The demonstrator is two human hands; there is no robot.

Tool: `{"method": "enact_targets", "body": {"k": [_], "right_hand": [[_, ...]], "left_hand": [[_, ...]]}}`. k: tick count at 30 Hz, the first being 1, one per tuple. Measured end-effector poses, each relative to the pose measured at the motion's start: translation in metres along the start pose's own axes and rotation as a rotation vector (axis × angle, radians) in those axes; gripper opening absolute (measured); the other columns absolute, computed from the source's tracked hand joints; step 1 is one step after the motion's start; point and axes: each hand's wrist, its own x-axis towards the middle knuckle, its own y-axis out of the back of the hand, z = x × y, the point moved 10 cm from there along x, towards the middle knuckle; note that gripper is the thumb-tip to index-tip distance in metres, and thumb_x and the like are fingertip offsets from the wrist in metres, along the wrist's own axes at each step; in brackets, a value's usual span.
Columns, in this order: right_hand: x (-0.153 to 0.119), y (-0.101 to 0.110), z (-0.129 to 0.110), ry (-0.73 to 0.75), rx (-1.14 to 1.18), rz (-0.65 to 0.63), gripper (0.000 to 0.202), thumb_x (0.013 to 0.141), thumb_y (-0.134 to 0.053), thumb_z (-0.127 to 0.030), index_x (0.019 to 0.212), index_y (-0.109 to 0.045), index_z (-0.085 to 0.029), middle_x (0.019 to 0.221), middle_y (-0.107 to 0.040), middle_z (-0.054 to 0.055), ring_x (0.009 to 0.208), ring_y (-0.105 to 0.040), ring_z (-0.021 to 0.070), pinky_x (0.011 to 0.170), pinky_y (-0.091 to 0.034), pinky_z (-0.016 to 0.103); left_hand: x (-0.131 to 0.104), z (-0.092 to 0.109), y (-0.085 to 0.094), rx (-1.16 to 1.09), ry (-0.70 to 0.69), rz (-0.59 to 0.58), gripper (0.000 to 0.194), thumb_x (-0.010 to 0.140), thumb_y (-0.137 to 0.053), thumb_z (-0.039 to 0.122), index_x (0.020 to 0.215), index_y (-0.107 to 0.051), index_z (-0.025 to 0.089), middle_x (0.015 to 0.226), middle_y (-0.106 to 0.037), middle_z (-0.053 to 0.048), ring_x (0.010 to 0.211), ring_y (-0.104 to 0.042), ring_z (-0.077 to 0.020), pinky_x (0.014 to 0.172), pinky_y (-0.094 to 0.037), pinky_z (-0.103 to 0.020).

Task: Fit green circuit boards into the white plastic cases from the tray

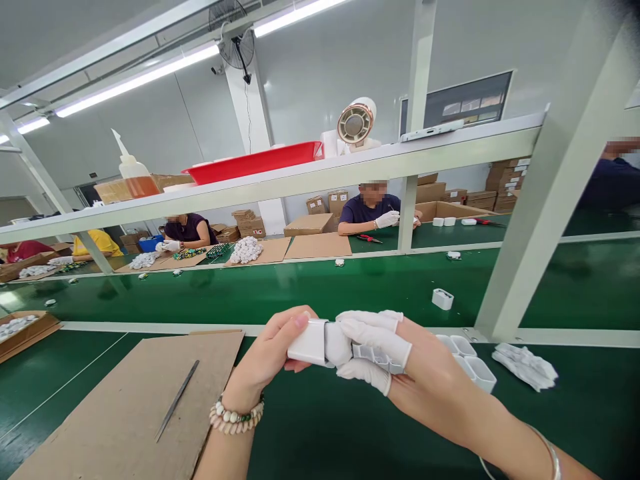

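In the head view, my left hand [275,348] is closed around a white plastic casing [309,342], a smooth rounded block. My right hand [405,350], its fingertips covered by white finger cots, grips a pale grey-white plastic part [379,357] with several hollow sections. The fingers hide much of that part, and its end meets the casing or lies against it; I cannot tell how deep it sits. Behind my right wrist stand several open white casings [475,373] on the green table. To their right lies a crumpled white glove [525,365].
At left, a cardboard sheet [133,407] carries metal tweezers [177,400]. Across the green conveyor [280,283] are small parts and one white casing [443,299]. A slanted post [537,173] rises at right. Overhead, a shelf holds a red tray [257,164]. Co-workers sit opposite.
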Motion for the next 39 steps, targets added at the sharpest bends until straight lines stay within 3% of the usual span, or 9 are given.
{"method": "enact_targets", "body": {"k": [8,13,20,26,29,33,36,39], "right_hand": [[0.004,0.001,0.011,-0.042,0.197,0.088,0.031,0.087,-0.064,-0.030,0.117,-0.060,-0.023,0.113,-0.066,0.010,0.099,-0.066,0.0204,0.080,-0.058,0.031],[0.008,-0.007,0.018,-0.059,0.328,0.111,0.031,0.084,-0.067,-0.027,0.115,-0.062,-0.027,0.106,-0.061,0.007,0.092,-0.065,0.0176,0.078,-0.059,0.029],[0.001,-0.025,0.015,-0.043,0.209,0.049,0.058,0.086,-0.065,-0.031,0.140,-0.043,-0.030,0.137,-0.043,0.015,0.113,-0.058,0.0250,0.089,-0.056,0.040],[-0.004,-0.044,0.016,-0.061,0.217,-0.040,0.062,0.088,-0.061,-0.026,0.145,-0.036,-0.027,0.146,-0.034,0.017,0.122,-0.050,0.0271,0.096,-0.051,0.046],[-0.001,-0.046,0.020,-0.124,0.279,-0.089,0.058,0.088,-0.061,-0.026,0.142,-0.040,-0.028,0.145,-0.035,0.014,0.123,-0.049,0.0263,0.099,-0.049,0.045],[0.004,-0.045,0.022,-0.236,0.528,-0.173,0.046,0.088,-0.061,-0.025,0.131,-0.052,-0.037,0.136,-0.046,0.005,0.119,-0.052,0.0190,0.099,-0.048,0.034],[0.004,-0.043,0.028,-0.344,0.729,-0.150,0.034,0.088,-0.061,-0.024,0.119,-0.060,-0.038,0.129,-0.052,0.001,0.111,-0.056,0.0149,0.091,-0.051,0.026],[-0.001,-0.045,0.036,-0.439,0.824,-0.106,0.028,0.085,-0.064,-0.024,0.111,-0.061,-0.034,0.117,-0.058,0.000,0.105,-0.057,0.0147,0.088,-0.051,0.027]], "left_hand": [[0.004,-0.006,-0.003,-0.100,0.016,0.012,0.048,0.090,-0.044,0.061,0.074,-0.048,0.016,0.049,-0.038,0.005,0.038,-0.029,-0.0048,0.037,-0.016,-0.017],[0.009,-0.011,-0.007,-0.178,0.029,0.040,0.044,0.091,-0.046,0.057,0.073,-0.048,0.016,0.044,-0.036,0.006,0.038,-0.026,-0.0053,0.040,-0.015,-0.019],[0.017,-0.019,-0.017,-0.451,0.019,0.006,0.040,0.095,-0.040,0.051,0.073,-0.045,0.017,0.040,-0.034,0.008,0.036,-0.019,-0.0047,0.041,-0.014,-0.019],[0.021,-0.023,-0.019,-0.544,0.013,0.033,0.040,0.094,-0.042,0.050,0.071,-0.043,0.017,0.040,-0.030,0.008,0.038,-0.018,-0.0053,0.043,-0.015,-0.020],[0.023,-0.028,-0.020,-0.580,0.023,0.019,0.040,0.092,-0.045,0.052,0.071,-0.044,0.017,0.040,-0.029,0.009,0.038,-0.017,-0.0050,0.043,-0.015,-0.019],[0.024,-0.029,-0.019,-0.572,0.024,-0.049,0.041,0.088,-0.051,0.053,0.073,-0.050,0.015,0.042,-0.034,0.008,0.035,-0.019,-0.0030,0.040,-0.015,-0.017],[0.022,-0.032,-0.018,-0.556,0.081,-0.070,0.041,0.084,-0.056,0.052,0.075,-0.053,0.013,0.050,-0.044,0.005,0.033,-0.020,-0.0011,0.036,-0.011,-0.016],[0.019,-0.035,-0.014,-0.521,0.135,-0.026,0.040,0.081,-0.060,0.052,0.074,-0.052,0.013,0.054,-0.046,0.004,0.034,-0.022,-0.0007,0.036,-0.011,-0.016]]}}
